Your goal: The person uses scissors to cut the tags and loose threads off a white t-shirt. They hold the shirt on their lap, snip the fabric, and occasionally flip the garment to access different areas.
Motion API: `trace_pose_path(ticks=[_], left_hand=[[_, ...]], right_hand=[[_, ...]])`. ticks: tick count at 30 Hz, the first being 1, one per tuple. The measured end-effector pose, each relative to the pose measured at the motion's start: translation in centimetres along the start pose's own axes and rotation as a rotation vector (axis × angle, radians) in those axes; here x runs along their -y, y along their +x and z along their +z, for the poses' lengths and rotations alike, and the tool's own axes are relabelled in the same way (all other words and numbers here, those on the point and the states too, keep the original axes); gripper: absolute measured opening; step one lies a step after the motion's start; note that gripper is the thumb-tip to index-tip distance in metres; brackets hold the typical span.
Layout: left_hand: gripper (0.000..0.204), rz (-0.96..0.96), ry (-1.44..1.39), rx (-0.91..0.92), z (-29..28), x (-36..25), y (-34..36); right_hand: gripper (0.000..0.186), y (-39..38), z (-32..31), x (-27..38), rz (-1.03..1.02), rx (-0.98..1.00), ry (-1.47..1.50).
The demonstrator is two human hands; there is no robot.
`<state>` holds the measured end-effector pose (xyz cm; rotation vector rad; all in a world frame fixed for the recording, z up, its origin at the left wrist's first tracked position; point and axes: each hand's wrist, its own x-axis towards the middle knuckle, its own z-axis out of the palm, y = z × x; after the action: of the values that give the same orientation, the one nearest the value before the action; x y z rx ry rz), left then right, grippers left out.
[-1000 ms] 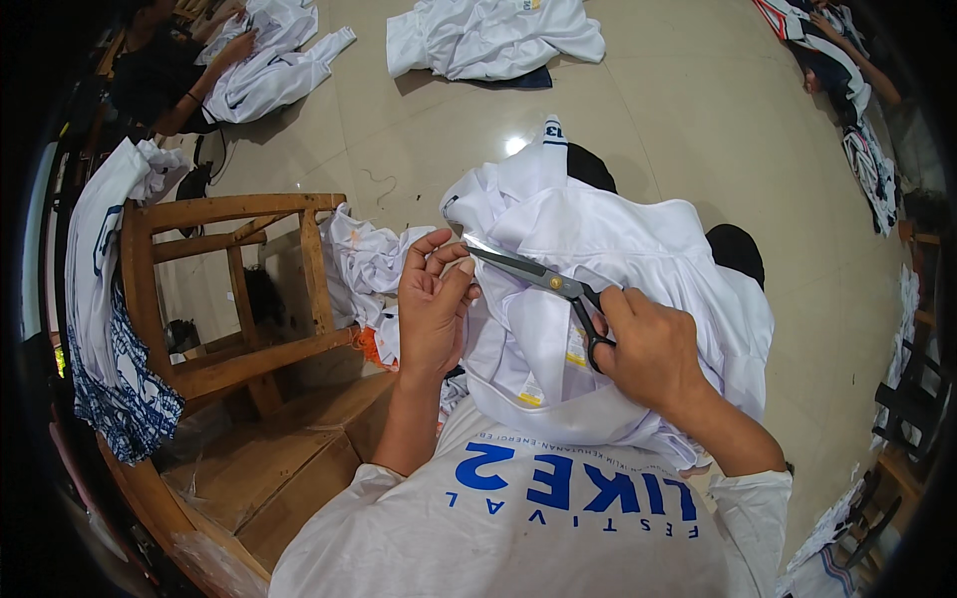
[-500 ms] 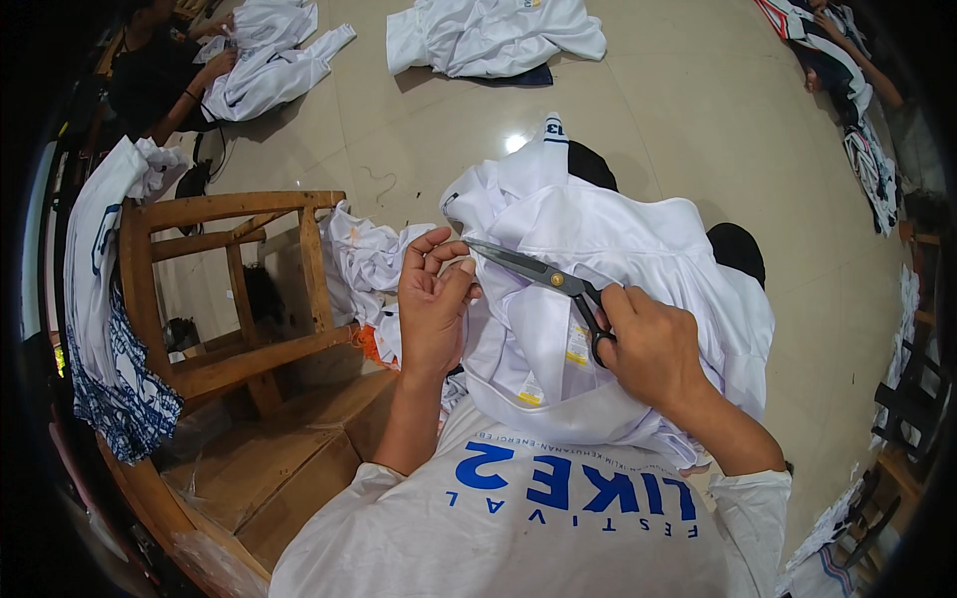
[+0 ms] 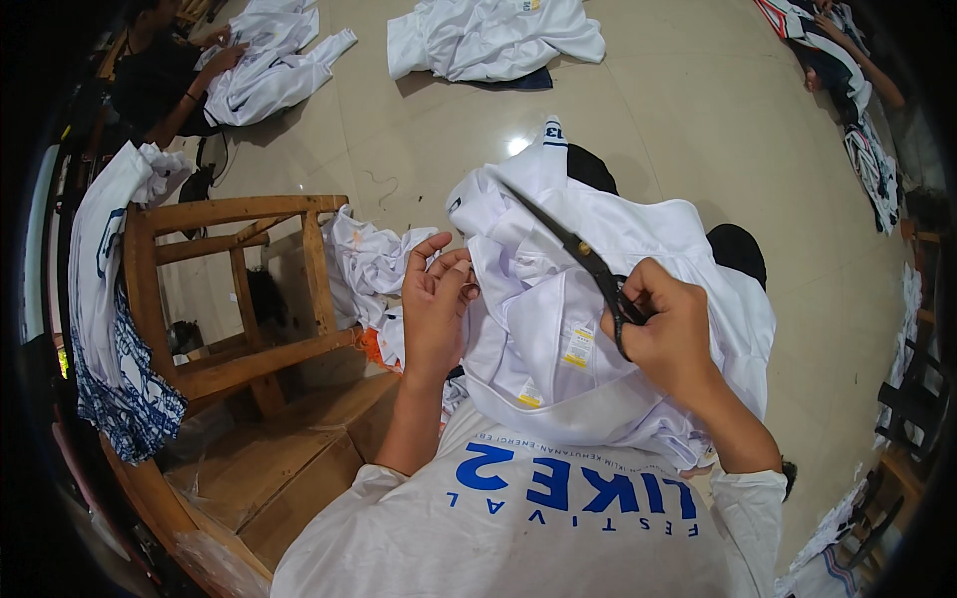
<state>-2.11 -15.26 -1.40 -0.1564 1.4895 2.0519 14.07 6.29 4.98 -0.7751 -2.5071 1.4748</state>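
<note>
A white garment (image 3: 638, 229) with yellow-marked labels inside lies spread over my lap. My left hand (image 3: 437, 299) is at its left edge, fingers curled, thumb and fingertips pinching the cloth rim; whether a thread is also between them is too small to tell. My right hand (image 3: 666, 324) grips a pair of scissors (image 3: 581, 249) by the black handles. Their dark blades look closed together and point up and left, over the upper part of the garment, apart from my left fingertips.
To the left stands a wooden stool frame (image 3: 239, 211) with white garments (image 3: 100, 259) draped over it, beside a cardboard box (image 3: 269, 468). Crumpled white cloth (image 3: 364, 259) lies between stool and lap. Another garment pile (image 3: 493, 40) is on the floor ahead. People handle garments at far left and right.
The scissors have swung away from my left fingertips, their tips now higher. My right hand has shifted slightly right and up. My left hand stays nearly in place.
</note>
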Motion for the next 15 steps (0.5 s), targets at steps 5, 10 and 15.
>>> trace_pose_path(ticks=[5,10,15], left_hand=[[0.040,-0.104,0.005,-0.034,-0.9,1.3,2.3],[0.041,-0.094,-0.023,-0.050,-0.9,1.4,3.2],[0.039,0.103,0.555,-0.078,-4.8,1.2,4.4]], right_hand=[[0.026,0.1,-1.6,0.2,0.077,-0.185,0.147],[0.026,-1.1,-5.6,-2.2,0.155,-0.399,0.337],[0.025,-3.4,-11.0,-5.9,0.264,-0.702,0.309]])
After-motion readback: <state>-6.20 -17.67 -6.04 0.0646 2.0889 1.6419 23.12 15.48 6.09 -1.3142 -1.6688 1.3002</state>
